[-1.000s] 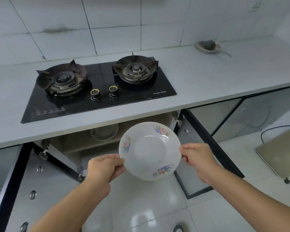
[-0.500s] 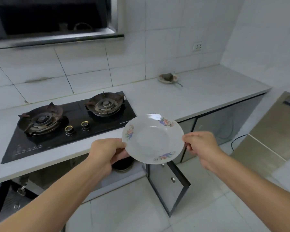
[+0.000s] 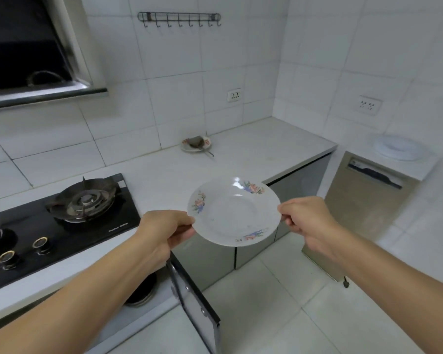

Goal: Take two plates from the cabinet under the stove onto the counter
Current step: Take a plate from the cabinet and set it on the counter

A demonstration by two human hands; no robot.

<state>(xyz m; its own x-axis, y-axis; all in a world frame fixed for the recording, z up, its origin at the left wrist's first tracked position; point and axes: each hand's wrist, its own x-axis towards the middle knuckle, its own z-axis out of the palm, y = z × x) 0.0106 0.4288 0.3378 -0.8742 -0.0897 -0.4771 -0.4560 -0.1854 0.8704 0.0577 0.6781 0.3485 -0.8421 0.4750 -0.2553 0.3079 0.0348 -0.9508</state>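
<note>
A white plate with flower prints [image 3: 234, 213] is held in the air at the front edge of the white counter [image 3: 253, 152], right of the stove. My left hand [image 3: 164, 231] grips its left rim and my right hand [image 3: 307, 223] pinches its right rim. The plate is tilted slightly toward me. Below the stove, the cabinet door [image 3: 197, 300] stands open, and a dark round object [image 3: 143, 290] shows inside. The rest of the cabinet's inside is hidden by my left arm and the counter.
A black two-burner gas stove [image 3: 62, 226] lies in the counter at the left, under a range hood [image 3: 28, 52]. A small dish with a grey cloth [image 3: 196, 144] sits by the back wall. A low appliance [image 3: 368, 200] with a white lid [image 3: 397, 148] stands at the right.
Both hands have lifted the plate from in front of the open cabinet up and to the right, to counter height. My view has risen and turned right.
</note>
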